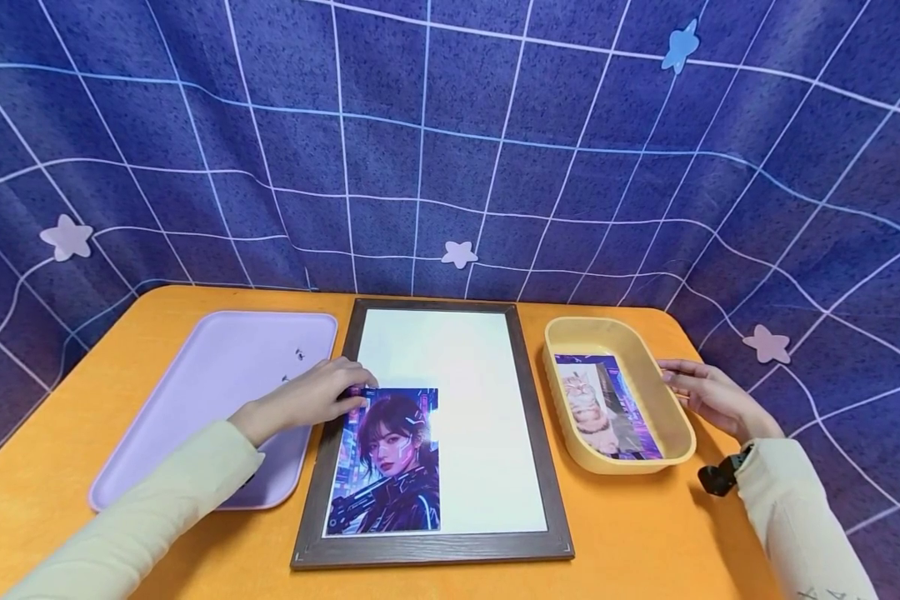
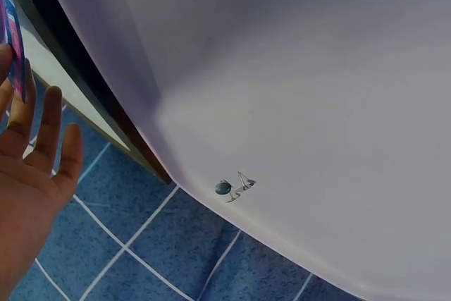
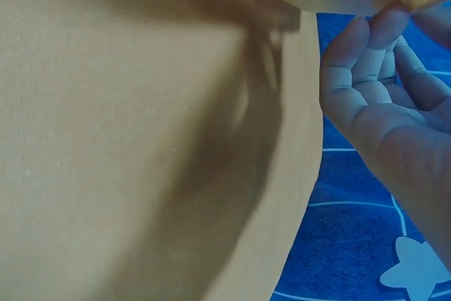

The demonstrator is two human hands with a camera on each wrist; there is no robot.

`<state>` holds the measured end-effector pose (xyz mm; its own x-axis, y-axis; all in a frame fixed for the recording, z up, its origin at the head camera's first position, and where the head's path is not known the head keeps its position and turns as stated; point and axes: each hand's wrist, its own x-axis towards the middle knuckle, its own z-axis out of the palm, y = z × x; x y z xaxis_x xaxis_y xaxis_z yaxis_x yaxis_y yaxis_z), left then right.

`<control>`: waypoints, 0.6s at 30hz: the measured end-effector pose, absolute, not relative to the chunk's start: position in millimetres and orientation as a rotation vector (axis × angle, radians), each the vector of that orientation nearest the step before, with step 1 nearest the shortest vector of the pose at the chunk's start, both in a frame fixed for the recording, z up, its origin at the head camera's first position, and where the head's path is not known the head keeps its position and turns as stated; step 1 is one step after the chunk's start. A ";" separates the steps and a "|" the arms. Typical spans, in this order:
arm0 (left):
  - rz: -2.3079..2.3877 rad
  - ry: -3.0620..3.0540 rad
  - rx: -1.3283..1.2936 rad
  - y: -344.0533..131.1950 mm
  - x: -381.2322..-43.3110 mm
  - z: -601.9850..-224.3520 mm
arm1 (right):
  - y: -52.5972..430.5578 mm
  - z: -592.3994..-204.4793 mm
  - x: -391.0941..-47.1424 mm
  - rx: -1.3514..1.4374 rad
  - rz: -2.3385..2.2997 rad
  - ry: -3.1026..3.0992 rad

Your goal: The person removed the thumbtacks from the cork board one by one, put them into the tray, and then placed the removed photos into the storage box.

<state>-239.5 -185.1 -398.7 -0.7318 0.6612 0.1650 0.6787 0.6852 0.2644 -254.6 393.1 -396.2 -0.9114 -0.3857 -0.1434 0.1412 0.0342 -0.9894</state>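
Note:
My left hand (image 1: pixel 326 390) pinches the upper left corner of a glossy picture card (image 1: pixel 390 467) with an armed, dark-haired figure on it. The card overlaps the lower left of a white panel (image 1: pixel 480 400) inside a dark wooden frame (image 1: pixel 435 548). In the left wrist view, the card (image 2: pixel 11 40) shows edge-on at the fingertips, the other fingers spread. At the right, my right hand (image 1: pixel 720 400) touches the outer wall of a yellow basket (image 1: pixel 678 446) with loosely bent fingers. Inside the basket lie picture cards (image 1: pixel 592 408), a cat on the top one.
A lilac tray (image 1: pixel 225 375) stands left of the frame, small metal pieces (image 2: pixel 236 187) lying in it. Everything stands on an orange table (image 1: pixel 622 533). Behind it hangs a blue curtain (image 1: pixel 390 167) with white lines and stars.

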 end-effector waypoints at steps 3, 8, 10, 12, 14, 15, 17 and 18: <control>-0.490 -2.827 -1.136 -184.2 -239.8 -397.5 | 393.2 -397.1 -254.3 -0.230 -1.949 1.943; -0.499 -2.799 -1.150 -182.8 -239.5 -396.8 | 392.4 -397.6 -253.5 -0.217 -1.951 1.958; -0.503 -2.778 -1.153 -182.0 -239.2 -397.3 | 392.5 -397.6 -253.4 -0.211 -1.947 1.969; -0.509 -2.759 -1.150 -181.2 -238.9 -397.9 | 392.6 -397.5 -253.4 -0.201 -1.945 1.979; -0.517 -2.744 -1.142 -180.3 -238.7 -398.6 | 392.4 -397.4 -253.5 -0.197 -1.940 1.992; -0.519 -2.740 -1.134 -179.9 -238.6 -398.7 | 392.2 -397.4 -253.5 -0.196 -1.938 1.999; -0.519 -2.732 -1.119 -179.0 -238.5 -398.9 | 391.8 -397.5 -253.6 -0.195 -1.934 2.010; -0.522 -2.730 -1.111 -178.5 -238.3 -398.7 | 391.6 -397.6 -253.7 -0.197 -1.934 2.013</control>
<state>-238.3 -178.5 -398.7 -0.7148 0.6478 0.2633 0.6993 0.6654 0.2613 -253.7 391.6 -397.6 -0.9321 -0.3306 -0.1477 0.1342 0.0633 -0.9889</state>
